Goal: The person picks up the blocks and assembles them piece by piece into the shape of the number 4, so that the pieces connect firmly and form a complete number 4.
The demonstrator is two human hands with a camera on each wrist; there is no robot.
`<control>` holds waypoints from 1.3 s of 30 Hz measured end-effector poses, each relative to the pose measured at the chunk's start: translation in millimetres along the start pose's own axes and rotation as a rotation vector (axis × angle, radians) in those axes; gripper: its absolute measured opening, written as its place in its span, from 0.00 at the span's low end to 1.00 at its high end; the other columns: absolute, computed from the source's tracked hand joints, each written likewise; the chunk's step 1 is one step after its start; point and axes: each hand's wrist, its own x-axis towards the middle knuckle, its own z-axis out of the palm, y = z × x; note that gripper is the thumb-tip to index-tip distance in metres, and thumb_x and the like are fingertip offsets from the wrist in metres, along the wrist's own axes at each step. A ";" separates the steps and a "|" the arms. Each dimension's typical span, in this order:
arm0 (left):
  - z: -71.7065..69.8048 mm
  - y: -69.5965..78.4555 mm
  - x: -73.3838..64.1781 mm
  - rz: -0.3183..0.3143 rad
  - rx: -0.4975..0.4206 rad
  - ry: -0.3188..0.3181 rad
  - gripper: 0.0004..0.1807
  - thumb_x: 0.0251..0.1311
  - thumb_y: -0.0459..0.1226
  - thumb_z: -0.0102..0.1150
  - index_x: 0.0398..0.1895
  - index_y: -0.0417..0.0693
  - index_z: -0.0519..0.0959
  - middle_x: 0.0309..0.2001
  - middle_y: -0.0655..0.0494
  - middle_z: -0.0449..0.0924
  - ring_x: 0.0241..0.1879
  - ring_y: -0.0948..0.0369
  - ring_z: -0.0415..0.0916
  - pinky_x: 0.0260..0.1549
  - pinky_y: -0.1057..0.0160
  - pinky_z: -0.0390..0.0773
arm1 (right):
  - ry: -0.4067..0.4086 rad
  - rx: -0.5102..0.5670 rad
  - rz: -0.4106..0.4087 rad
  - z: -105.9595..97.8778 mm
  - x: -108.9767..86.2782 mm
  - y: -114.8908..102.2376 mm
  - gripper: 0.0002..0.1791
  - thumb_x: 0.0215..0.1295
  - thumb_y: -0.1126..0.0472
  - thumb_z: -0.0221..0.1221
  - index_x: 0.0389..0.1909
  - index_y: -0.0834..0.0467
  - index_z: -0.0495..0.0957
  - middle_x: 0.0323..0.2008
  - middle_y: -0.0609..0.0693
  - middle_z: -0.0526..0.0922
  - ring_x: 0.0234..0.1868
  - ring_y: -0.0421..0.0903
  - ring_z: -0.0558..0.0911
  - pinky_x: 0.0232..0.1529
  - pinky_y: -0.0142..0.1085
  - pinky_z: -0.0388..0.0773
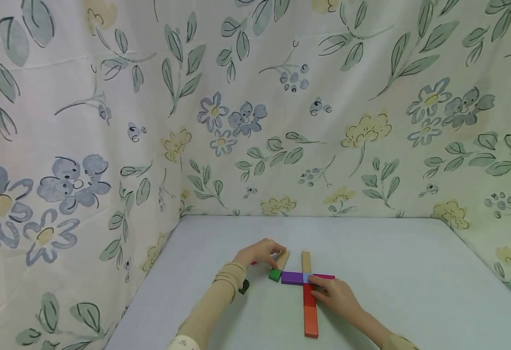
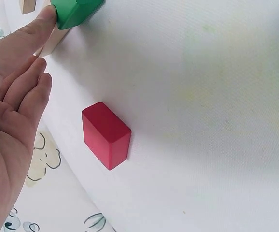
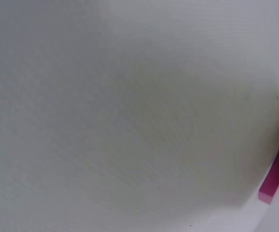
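Several coloured blocks form a cross on the table. My left hand (image 1: 263, 253) grips a plain wooden block (image 1: 283, 260) at the cross's left. Its thumb is beside a green block (image 2: 76, 12) at the near end. My right hand (image 1: 336, 295) rests at the cross's middle, fingertips touching the light blue block (image 1: 307, 278). Around that middle lie a purple block (image 1: 292, 278), another wooden block (image 1: 306, 262), a magenta block (image 3: 271, 181), a red block (image 1: 309, 294) and an orange block (image 1: 311, 322). The right hand partly covers the magenta block.
A loose crimson block (image 2: 105, 135) lies near the left hand. A dark block (image 1: 244, 287) is partly hidden by the left forearm. Floral cloth (image 1: 281, 160) hangs behind and beside the white table (image 1: 391, 253).
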 end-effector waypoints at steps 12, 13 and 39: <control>4.3 -1.7 -1.7 -0.005 -0.003 0.022 0.33 0.48 0.36 0.71 0.61 0.48 0.74 0.59 0.56 0.77 0.59 0.61 0.74 0.57 0.67 0.73 | -0.003 0.012 0.007 2.8 -0.2 1.8 0.20 0.54 0.58 0.67 0.49 0.55 0.82 0.42 0.50 0.87 0.34 0.39 0.84 0.35 0.30 0.80; 4.7 -1.7 -1.9 -0.005 -0.005 0.023 0.33 0.49 0.36 0.71 0.61 0.48 0.74 0.59 0.56 0.77 0.59 0.61 0.74 0.57 0.67 0.73 | -0.003 0.013 0.007 3.1 -0.2 2.3 0.20 0.54 0.58 0.67 0.49 0.54 0.82 0.42 0.50 0.87 0.34 0.40 0.84 0.35 0.30 0.81; -5.4 -11.1 -15.5 0.105 -0.140 0.192 0.29 0.55 0.39 0.67 0.61 0.43 0.73 0.59 0.51 0.77 0.57 0.54 0.76 0.55 0.61 0.75 | 0.005 0.016 0.000 1.8 0.4 2.1 0.20 0.53 0.57 0.67 0.49 0.54 0.83 0.41 0.49 0.87 0.34 0.39 0.84 0.35 0.30 0.81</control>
